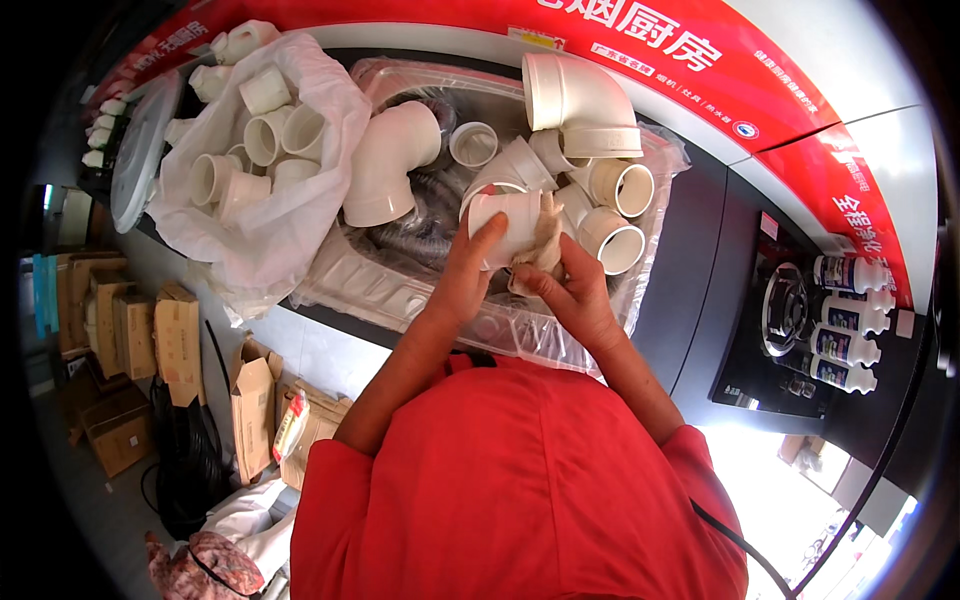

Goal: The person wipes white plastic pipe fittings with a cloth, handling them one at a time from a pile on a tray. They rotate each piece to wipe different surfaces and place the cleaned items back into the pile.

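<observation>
My left hand (pixel 467 262) grips a white plastic pipe fitting (pixel 500 222) by its side, thumb across the front. In my right hand (pixel 575 292) is a crumpled beige cloth (pixel 535 260), pressed against the fitting's right end. Under both hands lies a plastic-wrapped tray (pixel 360 288) holding white elbows (pixel 392 165), short couplings (pixel 473 143) and some grey, crinkled material, partly hidden. A large elbow (pixel 580 105) rests at the back right of the tray. Left of it, a white bag (pixel 300 215) lies open, with several white fittings (pixel 262 132) inside.
At the far left are a translucent lid (pixel 140 150) and small white items. Below the counter stand cardboard boxes (pixel 175 340) and black coiled material (pixel 185 470). To the right, several white bottles (pixel 850 310) sit by a black cooktop (pixel 750 340). A red sign (pixel 750 90) runs along the back.
</observation>
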{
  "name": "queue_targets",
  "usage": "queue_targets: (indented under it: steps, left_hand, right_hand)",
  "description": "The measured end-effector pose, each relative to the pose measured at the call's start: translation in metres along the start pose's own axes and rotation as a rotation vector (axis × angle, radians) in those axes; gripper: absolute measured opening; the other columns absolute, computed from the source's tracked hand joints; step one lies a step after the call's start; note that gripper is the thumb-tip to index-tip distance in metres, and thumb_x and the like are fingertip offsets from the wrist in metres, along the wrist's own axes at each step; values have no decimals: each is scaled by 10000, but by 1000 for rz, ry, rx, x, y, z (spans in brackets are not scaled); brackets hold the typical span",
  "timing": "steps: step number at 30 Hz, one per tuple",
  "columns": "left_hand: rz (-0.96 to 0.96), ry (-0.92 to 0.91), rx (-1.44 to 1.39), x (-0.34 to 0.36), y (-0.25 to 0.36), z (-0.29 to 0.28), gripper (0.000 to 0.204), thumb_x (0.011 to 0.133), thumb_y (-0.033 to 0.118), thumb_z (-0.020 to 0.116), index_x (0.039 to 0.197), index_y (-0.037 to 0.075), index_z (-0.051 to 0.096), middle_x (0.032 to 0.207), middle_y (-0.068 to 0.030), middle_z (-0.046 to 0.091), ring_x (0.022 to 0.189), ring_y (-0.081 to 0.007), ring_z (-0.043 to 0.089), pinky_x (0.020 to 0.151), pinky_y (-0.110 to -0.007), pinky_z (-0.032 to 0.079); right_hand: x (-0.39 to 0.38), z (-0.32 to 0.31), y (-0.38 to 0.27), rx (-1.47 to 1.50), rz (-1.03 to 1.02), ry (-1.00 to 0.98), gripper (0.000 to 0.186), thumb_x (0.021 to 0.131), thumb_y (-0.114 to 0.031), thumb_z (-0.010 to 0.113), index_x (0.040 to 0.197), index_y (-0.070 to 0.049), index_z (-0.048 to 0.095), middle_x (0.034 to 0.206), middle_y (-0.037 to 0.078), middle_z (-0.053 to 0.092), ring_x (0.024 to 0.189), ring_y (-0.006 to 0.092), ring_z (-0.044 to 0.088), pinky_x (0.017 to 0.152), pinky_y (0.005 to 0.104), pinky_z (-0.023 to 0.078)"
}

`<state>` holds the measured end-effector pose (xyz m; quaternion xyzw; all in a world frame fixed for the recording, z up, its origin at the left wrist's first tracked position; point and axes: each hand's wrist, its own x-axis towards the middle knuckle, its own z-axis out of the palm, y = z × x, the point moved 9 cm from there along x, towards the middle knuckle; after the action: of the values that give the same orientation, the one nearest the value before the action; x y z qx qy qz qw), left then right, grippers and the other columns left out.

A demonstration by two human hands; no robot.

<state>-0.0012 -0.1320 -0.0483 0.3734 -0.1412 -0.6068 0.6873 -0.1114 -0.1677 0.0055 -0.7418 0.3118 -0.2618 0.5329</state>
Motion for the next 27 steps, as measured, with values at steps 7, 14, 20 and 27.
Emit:
queue_targets:
  steps: [7,14,20,27]
  left_hand:
    - [217,49,361,-7,33,12,507,920,268,525,1353,69,352,1190,-59,475,1084,-141,480,937,-293,388]
    - [-197,14,-155,6,-5,-3,529,923,342,502,1348,66,351,1230,-81,492,1097,-192,525,926,-332,423]
    - [248,-22,478,-3,20,7,565,929,285,495,1401,61,278,1286,-78,425,1167,-158,432,975,-306,358]
    - [208,1,339,-5,34,21,557,934,338,488,1389,80,297,1233,-85,457,1103,-157,475,951,-308,377]
  right_hand:
    - [-1,8,-3,275,74,1,321,822,-178,683,1050,1,543,885,72,617,793,161,584,730,282,483]
    - [3,1,-26,-386,-351,-16,327,686,-153,728,916,-21,536,804,131,558,792,337,550,745,388,481]
    - [1,-3,6,388,153,64,352,833,-162,674,1124,-12,544,945,54,626,849,101,578,741,253,478]
    - [-2,-3,-10,-27,-47,44,370,770,-184,722,1052,-14,553,916,113,623,850,229,602,781,323,485]
